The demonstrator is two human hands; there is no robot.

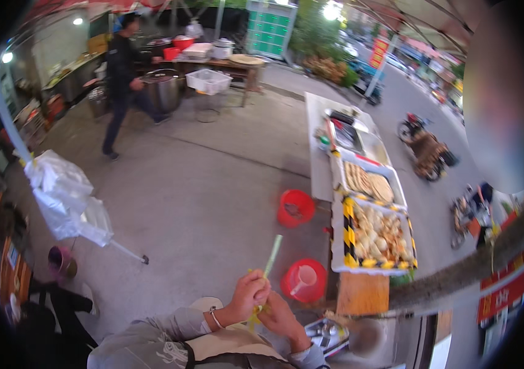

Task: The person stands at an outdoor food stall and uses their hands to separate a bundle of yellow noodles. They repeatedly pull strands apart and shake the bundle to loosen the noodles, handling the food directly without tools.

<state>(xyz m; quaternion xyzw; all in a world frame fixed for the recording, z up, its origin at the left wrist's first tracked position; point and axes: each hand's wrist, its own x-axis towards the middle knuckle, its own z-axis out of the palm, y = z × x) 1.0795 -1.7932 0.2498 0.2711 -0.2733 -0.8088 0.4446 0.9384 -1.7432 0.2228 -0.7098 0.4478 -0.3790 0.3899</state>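
My left hand [248,295], with a bracelet at the wrist, is closed on a thin pale green strip [273,255]. The strip slants up and away from my fist; what it is made of I cannot make out. Just to the right and touching it, my right hand [281,318] has its fingers curled in. Some yellow material [253,318] hangs below between the two hands, and its link to the strip is hidden. Both hands are in front of my body, left of a red basin [303,280] holding a pink scoop [302,278].
A long table [320,154] on the right bears a tray of flatbreads [367,182] and a yellow-black edged crate [349,237] of round, pale brown pieces. Another red bucket [295,208] stands beside it. White plastic bags [68,194] hang at left. A person [123,74] walks behind.
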